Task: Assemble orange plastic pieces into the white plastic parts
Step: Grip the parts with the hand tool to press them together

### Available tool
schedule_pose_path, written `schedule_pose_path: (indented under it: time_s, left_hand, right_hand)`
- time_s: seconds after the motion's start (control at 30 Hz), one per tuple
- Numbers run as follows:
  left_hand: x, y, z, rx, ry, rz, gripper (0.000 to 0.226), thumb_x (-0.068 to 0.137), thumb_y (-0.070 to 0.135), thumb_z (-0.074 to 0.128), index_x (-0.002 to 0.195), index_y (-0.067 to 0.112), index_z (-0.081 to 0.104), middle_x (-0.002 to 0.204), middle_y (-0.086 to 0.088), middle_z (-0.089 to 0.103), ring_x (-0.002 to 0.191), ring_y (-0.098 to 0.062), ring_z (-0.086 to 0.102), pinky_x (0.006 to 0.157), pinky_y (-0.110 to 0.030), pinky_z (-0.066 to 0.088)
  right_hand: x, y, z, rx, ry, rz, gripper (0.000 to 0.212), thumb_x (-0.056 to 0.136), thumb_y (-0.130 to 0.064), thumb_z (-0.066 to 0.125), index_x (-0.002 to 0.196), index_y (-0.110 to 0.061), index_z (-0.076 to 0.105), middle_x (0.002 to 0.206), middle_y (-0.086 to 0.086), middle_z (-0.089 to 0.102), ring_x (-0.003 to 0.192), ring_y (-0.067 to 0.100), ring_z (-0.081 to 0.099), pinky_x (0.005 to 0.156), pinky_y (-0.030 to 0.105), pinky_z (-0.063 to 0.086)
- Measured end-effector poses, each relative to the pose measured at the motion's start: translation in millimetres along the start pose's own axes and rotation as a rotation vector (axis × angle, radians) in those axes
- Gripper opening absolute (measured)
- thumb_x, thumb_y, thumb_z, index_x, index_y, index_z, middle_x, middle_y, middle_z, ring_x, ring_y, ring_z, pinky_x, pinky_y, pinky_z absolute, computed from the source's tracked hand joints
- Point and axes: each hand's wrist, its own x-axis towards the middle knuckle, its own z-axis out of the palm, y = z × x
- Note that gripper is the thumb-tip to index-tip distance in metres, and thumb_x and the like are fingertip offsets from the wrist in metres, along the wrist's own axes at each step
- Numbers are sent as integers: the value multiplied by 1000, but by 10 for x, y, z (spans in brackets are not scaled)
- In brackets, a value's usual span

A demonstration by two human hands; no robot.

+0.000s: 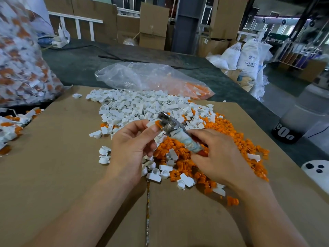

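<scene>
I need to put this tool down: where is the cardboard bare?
Bare cardboard lies left of the left hand, between the white pieces and the filled bag, and along the near edge. Crowded: the orange pieces under the right hand.

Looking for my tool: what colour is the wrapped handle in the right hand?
Whitish wrapping over red, seen in head view.

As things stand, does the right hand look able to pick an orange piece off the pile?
Probably not yet. The right hand grips the pliers by their wrapped handle, so it is occupied, and the left hand pinches a white part. The orange pile lies uncovered below, so nothing else blocks it.
</scene>
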Motion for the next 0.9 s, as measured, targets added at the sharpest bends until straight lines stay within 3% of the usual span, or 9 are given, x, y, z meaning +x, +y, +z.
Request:
schedule_pose_path:
  time_s: [0.53, 0.7, 0.9]
  left_hand:
    - [4, -1, -15, 42, 6, 62, 13, 61, 16, 63, 71, 12, 57, 45, 8, 51, 37, -5, 46, 35, -14, 34]
    - [3, -20, -10, 71, 19, 63, 15, 80, 0, 58, 71, 11, 54, 43, 8, 47, 35, -5, 41, 35, -14, 33]
    - [-2, -12, -10, 84, 42, 57, 21, 84, -4, 54, 69, 11, 52, 40, 9, 44, 33, -4, 38, 35, -13, 32]
  right_hand:
    - [-17, -108, 42, 80, -94, -13, 8, 81, -22, 57, 88, -18, 59, 70, -5, 54, 66, 11, 48, 58, 31, 39]
    - [-16, -132, 78, 104, -120, 25, 6, 83, -17, 57, 89, -16, 58, 67, -4, 53, 61, 11, 49, 54, 33, 40]
    - [-3, -136, 141, 79, -123, 41, 10, 82, -14, 55, 91, -15, 58, 62, -6, 48, 54, 9, 42, 47, 26, 30]
